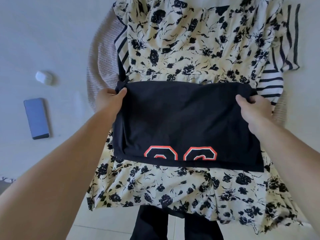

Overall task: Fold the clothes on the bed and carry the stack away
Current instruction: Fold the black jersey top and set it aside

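Note:
A black shirt (pixel 183 122) with orange-and-white numbers along its near edge lies folded into a rectangle on top of a cream dress with black flowers (pixel 190 45). My left hand (pixel 110 99) pinches the shirt's far left corner, thumb on top. At the far right corner my right hand (pixel 254 108) grips the fabric the same way. A white top with navy stripes (pixel 271 84) sticks out from under the dress on both sides. A pale knitted piece (pixel 102 63) lies beneath at the left.
On the white bed sheet (pixel 60 40) to the left lie a blue phone (pixel 36 118) and a white earbud case (pixel 44 77). Pale floor tiles (pixel 97 227) and my dark trouser legs (pixel 149 224) show below the bed's near edge.

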